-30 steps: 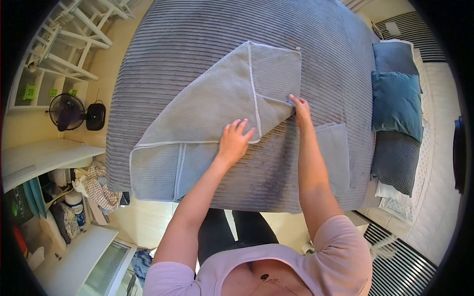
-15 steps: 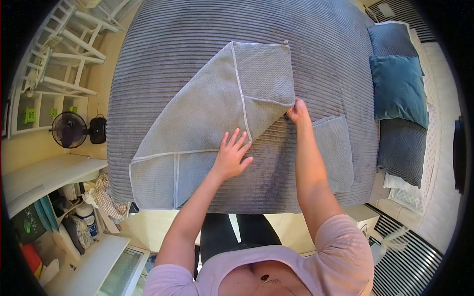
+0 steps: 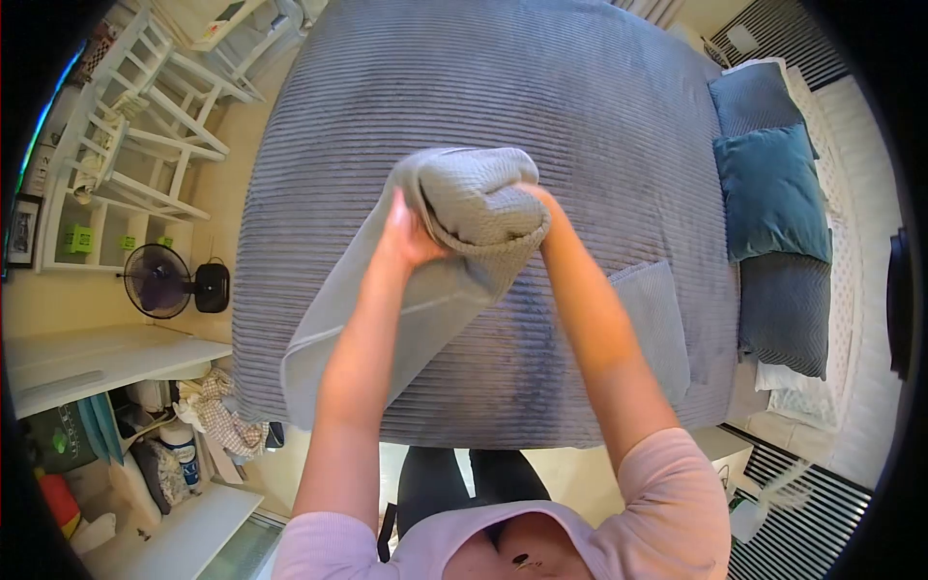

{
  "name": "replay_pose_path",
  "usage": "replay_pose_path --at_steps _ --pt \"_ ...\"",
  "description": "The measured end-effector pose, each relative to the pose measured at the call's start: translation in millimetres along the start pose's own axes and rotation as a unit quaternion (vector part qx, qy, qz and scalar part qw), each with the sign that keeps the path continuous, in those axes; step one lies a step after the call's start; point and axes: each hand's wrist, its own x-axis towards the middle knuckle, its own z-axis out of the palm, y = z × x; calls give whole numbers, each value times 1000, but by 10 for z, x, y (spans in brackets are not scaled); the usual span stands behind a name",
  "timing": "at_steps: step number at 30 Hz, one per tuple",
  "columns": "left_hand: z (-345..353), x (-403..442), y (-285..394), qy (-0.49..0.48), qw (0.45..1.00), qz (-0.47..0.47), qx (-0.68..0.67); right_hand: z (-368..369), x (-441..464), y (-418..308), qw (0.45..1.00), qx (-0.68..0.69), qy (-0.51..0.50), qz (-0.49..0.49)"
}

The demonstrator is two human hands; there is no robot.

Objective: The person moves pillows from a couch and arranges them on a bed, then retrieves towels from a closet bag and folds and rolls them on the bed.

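A light grey towel [image 3: 474,198] with pale edging is bunched up and lifted over the middle of the bed, its tail trailing down to the left. My left hand [image 3: 411,234] grips the bundle's left side, the thumb upward and the fingertips partly hidden by cloth. At the right side of the bundle, my right hand [image 3: 537,203] is closed on the towel, with most of its fingers tucked into the folds. A second, folded grey towel [image 3: 659,314] lies flat on the bed beside my right forearm.
The bed has a grey ribbed bedspread [image 3: 599,106]. Teal cushion [image 3: 771,188] and grey pillows [image 3: 785,307] lie at the right. To the left stand a black fan [image 3: 158,280], white wooden chairs [image 3: 174,106] and a white shelf [image 3: 116,358].
The towel, spread flat with a corner folded before, is now gathered and raised off the bed. My left hand went from lying open on it to gripping it; my right hand moved left.
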Motion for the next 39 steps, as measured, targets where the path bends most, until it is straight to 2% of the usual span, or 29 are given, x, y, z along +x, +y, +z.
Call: replay_pose_path --at_steps 3,6,10,14,18,21,24,26,28,32,34,35,36,37,38,39 --pt "707 -176 481 -95 990 105 18 -257 -111 -868 993 -51 13 -109" --pt "1408 -402 909 -127 953 273 25 -527 -450 -1848 968 -104 39 -226" --pt "1914 -624 1292 -177 893 414 19 -720 -1067 -2822 915 -175 68 -356" --pt "2022 -626 1456 -197 852 486 -1 -667 -1503 -3169 869 -258 63 -419" --pt "1639 -195 1240 -154 843 514 -42 -463 -1542 -2860 845 -365 -9 -391" --pt "971 340 688 -84 849 513 -91 -204 -1316 -2171 827 -450 -106 -322" --pt "-24 804 -273 -11 861 485 -153 256 -937 -1007 797 -508 -208 -254" --pt "-685 925 -968 -3 869 453 -199 616 -565 19 771 -501 -226 -322" --pt "-1173 907 -1427 -27 887 395 -239 781 -818 352 705 -566 -258 -340" --pt "-1580 476 -1465 -48 944 198 -259 1168 -1108 930 689 -548 -84 -466" --pt "-1560 -11 -1286 -37 961 157 -226 1312 -1389 1135 669 -533 11 -518" --pt "-1737 -158 -1207 -52 968 126 -209 1375 -1596 1199 659 -566 16 -494" --pt "-2046 -242 -1087 -73 984 67 -145 1359 -1857 1137 650 -562 -82 -504" --pt "-1857 -353 -991 100 992 67 -38 1304 -2055 1055 636 -552 -177 -509" --pt "-1681 -482 -871 270 958 65 72 1282 -2095 1076 675 -498 -175 -516" --pt "-1569 -531 -806 276 946 115 126 1273 -2118 1092 710 -441 -172 -522"
